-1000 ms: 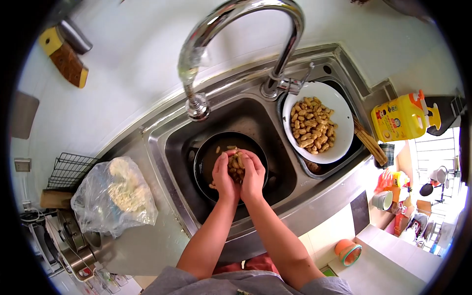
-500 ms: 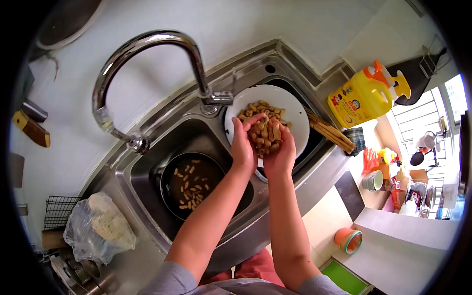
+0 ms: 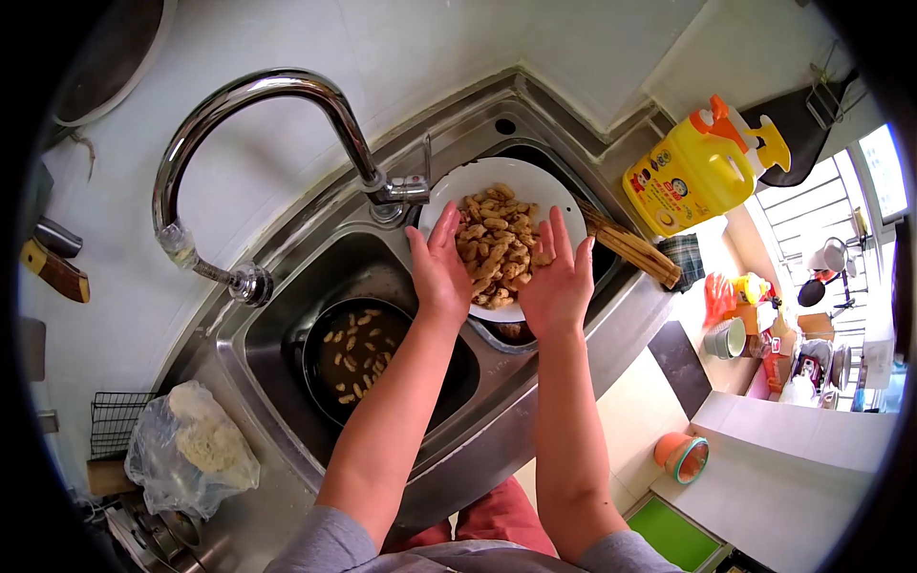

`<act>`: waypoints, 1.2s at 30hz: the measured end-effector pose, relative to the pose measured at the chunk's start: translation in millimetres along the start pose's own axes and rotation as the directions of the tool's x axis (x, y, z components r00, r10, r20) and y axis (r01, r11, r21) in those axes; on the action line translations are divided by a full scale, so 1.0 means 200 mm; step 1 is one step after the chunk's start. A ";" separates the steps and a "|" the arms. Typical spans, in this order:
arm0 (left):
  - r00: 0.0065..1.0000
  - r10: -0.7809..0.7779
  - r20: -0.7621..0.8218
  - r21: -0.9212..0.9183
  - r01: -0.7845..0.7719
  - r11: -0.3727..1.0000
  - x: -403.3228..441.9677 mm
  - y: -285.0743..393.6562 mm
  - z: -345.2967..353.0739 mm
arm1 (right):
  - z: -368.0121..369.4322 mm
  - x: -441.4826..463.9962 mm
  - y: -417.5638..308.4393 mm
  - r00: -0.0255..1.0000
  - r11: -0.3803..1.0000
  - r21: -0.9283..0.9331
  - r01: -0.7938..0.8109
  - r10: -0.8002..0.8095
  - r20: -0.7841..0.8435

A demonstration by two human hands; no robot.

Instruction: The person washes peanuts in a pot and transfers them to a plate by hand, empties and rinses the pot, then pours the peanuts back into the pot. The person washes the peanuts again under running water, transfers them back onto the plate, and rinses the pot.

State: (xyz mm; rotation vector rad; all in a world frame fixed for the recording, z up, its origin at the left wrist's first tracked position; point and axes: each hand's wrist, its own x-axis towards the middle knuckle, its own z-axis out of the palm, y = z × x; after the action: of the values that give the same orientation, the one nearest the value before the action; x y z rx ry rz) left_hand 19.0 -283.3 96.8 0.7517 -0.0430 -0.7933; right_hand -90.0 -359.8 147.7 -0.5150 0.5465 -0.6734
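Observation:
A heap of peanuts (image 3: 495, 244) in their shells fills the middle of a white bowl (image 3: 458, 189) over the right sink basin. Along the heap's left side is my left hand (image 3: 441, 265), fingers spread and holding nothing. On the heap's right side, my right hand (image 3: 558, 279) is open too, palm up, with a peanut against its fingers. In the left basin (image 3: 287, 329) stands a dark round pan (image 3: 308, 368) of brownish water, where several peanuts float. My left forearm hides part of the pan.
A chrome faucet (image 3: 315, 86) arches above the left basin. Wooden sticks (image 3: 635, 250) lie right of the bowl, near a yellow jug (image 3: 688, 177). On the left counter rest a clear plastic bag (image 3: 196, 449) and a wire rack (image 3: 119, 423). An orange pot (image 3: 683, 456) is at the lower right.
Both hands moved from the pan to the white bowl and parted, letting the cupped peanuts go onto the heap. The camera view has shifted to the right.

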 end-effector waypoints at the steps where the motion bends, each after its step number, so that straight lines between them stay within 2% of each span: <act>1: 1.000 0.017 0.009 0.025 -0.018 1.000 -0.01 0.00 -0.01 | -0.01 0.00 0.00 0.999 0.999 -0.025 0.023 -0.022 0.041; 3: 1.000 0.005 -0.012 0.020 -0.004 1.000 -0.03 0.02 -0.03 | -0.03 0.01 0.01 0.993 0.997 -0.047 0.061 -0.056 0.103; 6: 0.998 -0.022 -0.066 -0.015 0.022 1.000 -0.06 0.05 -0.04 | -0.02 -0.01 0.02 0.994 0.991 -0.100 0.092 -0.086 0.069; 8: 0.994 -0.036 -0.100 -0.046 0.031 0.998 -0.08 0.08 -0.06 | -0.03 -0.01 0.03 0.988 0.976 -0.174 0.129 -0.112 0.104; 11: 0.995 -0.038 -0.091 -0.098 0.029 0.995 -0.14 0.12 -0.12 | -0.03 -0.01 0.04 0.982 0.877 -0.444 0.185 -0.177 0.060; 12: 0.993 -0.033 -0.116 -0.106 0.021 0.994 -0.16 0.13 -0.15 | -0.06 0.00 0.04 0.983 0.877 -0.444 0.185 -0.175 0.064; 14: 0.989 -0.027 -0.144 -0.115 0.011 0.993 -0.24 0.16 -0.22 | -0.11 0.02 0.07 0.939 0.813 -0.470 0.343 -0.315 0.140; 15: 0.987 -0.015 -0.159 -0.117 -0.004 0.993 -0.28 0.18 -0.27 | -0.04 -0.02 0.06 0.934 0.848 -0.404 0.344 -0.351 0.058; 19: 0.962 0.018 -0.271 -0.103 -0.047 0.994 -0.46 0.24 -0.47 | -0.09 -0.04 0.11 0.915 0.814 -0.428 0.392 -0.392 0.094; 22: 0.953 0.016 -0.302 -0.079 -0.042 0.996 -0.58 0.28 -0.67 | -0.03 -0.11 0.18 0.948 0.838 -0.460 0.293 -0.317 0.026; 24: 0.897 0.018 -0.442 0.108 0.033 0.994 -0.65 0.31 -0.77 | 0.00 -0.15 0.26 0.963 0.873 -0.415 0.256 -0.269 0.026; 25: 0.854 0.021 -0.519 0.137 0.060 0.989 -0.68 0.32 -0.83 | 0.02 -0.16 0.30 0.972 0.861 -0.453 0.229 -0.224 0.065; 26: 0.847 0.029 -0.532 0.139 0.054 0.989 -0.69 0.33 -0.88 | 0.05 -0.20 0.37 0.980 0.872 -0.447 0.197 -0.189 0.064; 28: 0.812 0.000 -0.583 0.288 0.207 0.935 -0.75 0.40 -0.91 | 0.07 -0.24 0.51 0.993 0.812 -0.578 0.087 -0.026 0.113; 30: 0.796 -0.003 -0.605 0.289 0.224 0.931 -0.77 0.45 -0.97 | 0.09 -0.27 0.68 0.980 0.629 -0.774 0.068 0.104 0.171; 31: 0.809 0.033 -0.586 0.416 0.266 0.869 -0.76 0.45 -1.02 | 0.10 -0.28 0.78 0.966 0.475 -0.872 0.119 0.146 0.212; 32: 0.823 0.065 -0.564 0.532 0.302 0.791 -0.75 0.45 -1.07 | 0.10 -0.30 0.84 0.955 0.219 -0.949 0.225 0.141 0.259; 33: 0.818 0.070 -0.570 0.580 0.342 0.739 -0.74 0.47 -1.09 | 0.09 -0.30 0.92 0.942 0.170 -0.959 0.229 0.208 0.262; 34: 0.811 0.072 -0.581 0.571 0.342 0.746 -0.72 0.47 -1.15 | 0.06 -0.29 1.00 0.926 0.120 -0.965 0.234 0.275 0.259; 35: 0.873 0.198 -0.446 0.816 0.306 0.491 -0.70 0.45 -1.22 | 0.02 -0.27 1.08 0.921 0.116 -0.965 0.236 0.290 0.260; 36: 0.924 0.263 -0.276 0.956 0.237 0.172 -0.68 0.44 -1.29 | -0.03 -0.24 1.17 0.897 -0.029 -0.940 0.341 0.309 0.316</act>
State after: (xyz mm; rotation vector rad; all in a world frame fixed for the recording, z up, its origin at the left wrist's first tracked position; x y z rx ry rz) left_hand 55.3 1.3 -8.4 2.2341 -0.2393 -0.4761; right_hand -22.1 -171.5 17.2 -2.1377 0.4996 0.0510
